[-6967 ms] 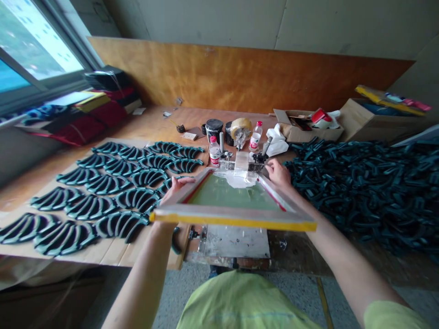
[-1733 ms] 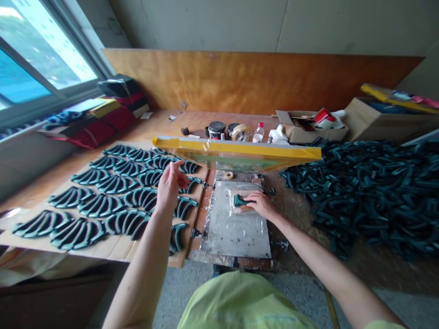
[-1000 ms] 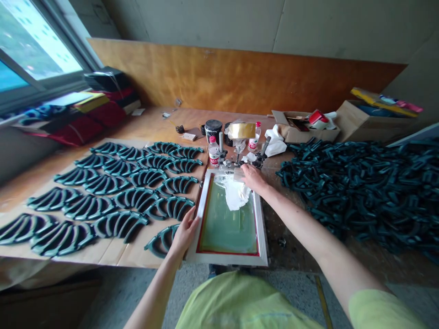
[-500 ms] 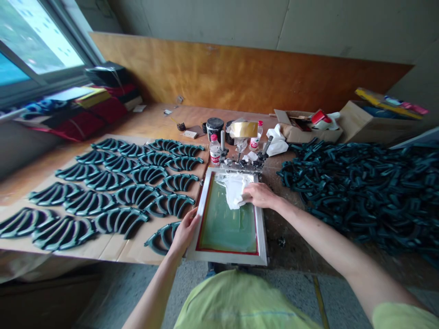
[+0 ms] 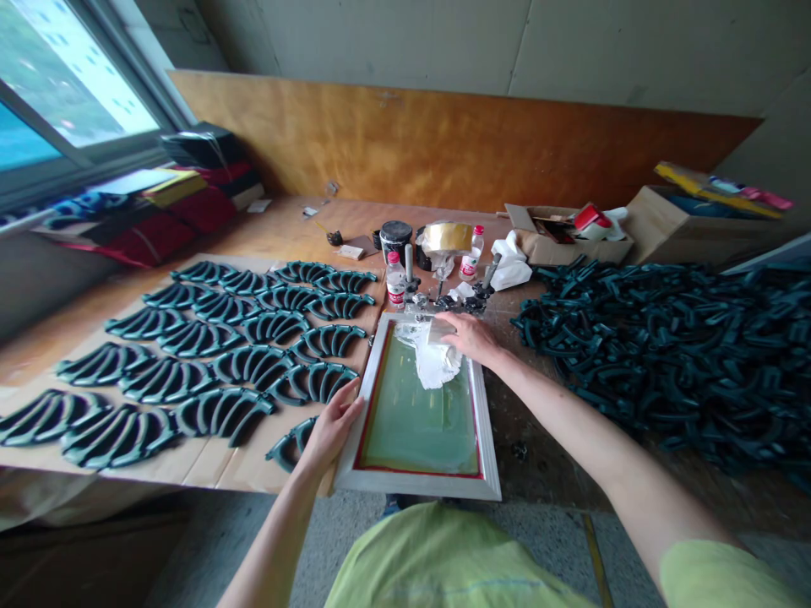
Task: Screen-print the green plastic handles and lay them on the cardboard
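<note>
A silk-screen frame [image 5: 419, 488] lies flat on the bench, with green mesh [image 5: 418, 435] and a red-taped border inside its pale rails. My left hand [image 5: 330, 435] grips its left rail near a dark green arched plastic part [image 5: 290, 444]. My right hand [image 5: 467, 336] rests at the mesh's far end, with its fingers on a flat translucent scraper [image 5: 442, 331]. Thick white ink [image 5: 436, 363] lies on the mesh beside that scraper. The metal print plate underneath is hidden by the frame.
Rows of dark green arched parts [image 5: 221, 355] lie on cardboard to the left. A heap of similar parts [image 5: 659, 355] fills the bench to the right. Bottles [image 5: 396, 280], a black jar [image 5: 396, 241], tissue [image 5: 510, 270] and cardboard boxes [image 5: 567, 241] stand behind the hinge clamps [image 5: 453, 302].
The frame has come down from its raised position and now lies flat over the plate. My right hand has moved up toward the white ink, and the frame has shifted slightly toward me.
</note>
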Demonstrator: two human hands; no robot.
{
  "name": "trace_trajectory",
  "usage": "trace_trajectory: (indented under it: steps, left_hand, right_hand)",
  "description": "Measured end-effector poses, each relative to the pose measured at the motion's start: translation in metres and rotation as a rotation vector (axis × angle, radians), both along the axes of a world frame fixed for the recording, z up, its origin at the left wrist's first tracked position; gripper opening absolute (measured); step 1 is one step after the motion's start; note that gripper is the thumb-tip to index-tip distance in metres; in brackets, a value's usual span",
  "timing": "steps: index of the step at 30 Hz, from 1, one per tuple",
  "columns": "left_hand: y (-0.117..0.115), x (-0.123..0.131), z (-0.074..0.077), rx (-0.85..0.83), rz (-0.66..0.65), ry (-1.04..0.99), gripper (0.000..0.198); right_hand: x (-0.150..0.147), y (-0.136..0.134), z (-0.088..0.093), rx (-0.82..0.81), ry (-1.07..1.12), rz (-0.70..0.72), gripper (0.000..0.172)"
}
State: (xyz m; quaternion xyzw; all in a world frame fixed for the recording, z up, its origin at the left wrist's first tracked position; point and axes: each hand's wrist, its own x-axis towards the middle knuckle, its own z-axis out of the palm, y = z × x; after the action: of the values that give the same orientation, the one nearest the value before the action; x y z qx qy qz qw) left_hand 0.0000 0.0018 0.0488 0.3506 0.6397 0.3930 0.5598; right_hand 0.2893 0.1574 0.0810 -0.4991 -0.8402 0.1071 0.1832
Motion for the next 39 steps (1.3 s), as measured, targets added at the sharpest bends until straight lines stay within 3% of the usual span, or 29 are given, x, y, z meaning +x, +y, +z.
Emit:
trace_trajectory:
  steps: [3, 6, 8, 11, 13, 15, 17, 19, 20, 22, 25, 27, 28, 30, 33, 35, 37, 39]
  left_hand:
    - [0.008, -0.004, 0.032, 0.053, -0.007, 0.016, 0.075]
    - [0.026, -0.002, 0.063, 0.152, 0.029, -0.007, 0.069]
    - [0.045, 0.003, 0.082, 0.286, 0.083, -0.092, 0.066]
    - [0.078, 0.013, 0.107, 0.492, 0.124, -0.153, 0.056]
    - [0.096, 0.018, 0.119, 0.546, 0.102, -0.138, 0.053]
    - [0.104, 0.021, 0.121, 0.578, 0.125, -0.137, 0.052]
    - [0.099, 0.026, 0.11, 0.586, 0.212, -0.152, 0.051]
    - [0.079, 0.037, 0.085, 0.44, 0.221, -0.172, 0.053]
    - [0.064, 0.044, 0.068, 0.308, 0.172, -0.188, 0.056]
    - [0.032, 0.062, 0.034, -0.055, -0.074, -0.233, 0.062]
    - [-0.008, 0.079, -0.007, -0.205, -0.052, -0.372, 0.052]
    - [-0.023, 0.072, -0.025, -0.181, 0.064, -0.377, 0.044]
    - [-0.028, 0.06, -0.032, -0.164, 0.123, -0.338, 0.042]
    - [-0.037, 0.024, -0.046, -0.133, 0.244, -0.205, 0.043]
    - [-0.06, -0.045, -0.069, -0.158, 0.446, 0.107, 0.048]
    - [-0.08, -0.08, -0.082, -0.249, 0.495, 0.344, 0.053]
    - [-0.096, -0.101, -0.094, -0.351, 0.458, 0.512, 0.056]
    - [-0.104, -0.109, -0.102, -0.414, 0.39, 0.584, 0.058]
  right_hand:
    - [0.007, 0.026, 0.016, 0.047, 0.021, -0.117, 0.061]
    - [0.038, 0.032, 0.017, 0.169, 0.002, -0.303, 0.041]
    - [0.058, 0.023, 0.005, 0.262, -0.161, -0.366, 0.027]
    - [0.067, -0.005, -0.026, 0.338, -0.4, -0.264, 0.033]
    - [0.058, -0.026, -0.048, 0.28, -0.357, -0.153, 0.028]
    - [0.045, -0.042, -0.063, 0.152, -0.23, -0.074, 0.025]
    - [0.032, -0.052, -0.067, 0.01, -0.123, -0.035, 0.024]
    - [0.019, -0.062, -0.062, -0.058, -0.047, -0.06, 0.012]
    - [0.011, -0.069, -0.057, -0.059, -0.011, -0.072, 0.009]
    - [-0.009, -0.088, -0.049, -0.004, 0.031, -0.041, 0.011]
    - [-0.036, -0.113, -0.048, 0.09, 0.005, 0.256, 0.02]
    - [-0.032, -0.112, -0.054, 0.101, -0.003, 0.448, 0.026]
    - [-0.019, -0.105, -0.057, 0.088, -0.003, 0.451, 0.026]
    - [0.028, -0.08, -0.065, 0.034, -0.031, 0.233, 0.022]
    - [0.126, -0.034, -0.081, -0.041, -0.271, -0.342, 0.026]
    - [0.185, -0.014, -0.095, -0.126, -0.478, -0.589, 0.032]
    - [0.225, -0.006, -0.11, -0.2, -0.594, -0.678, 0.035]
    - [0.245, -0.008, -0.121, -0.196, -0.643, -0.673, 0.036]
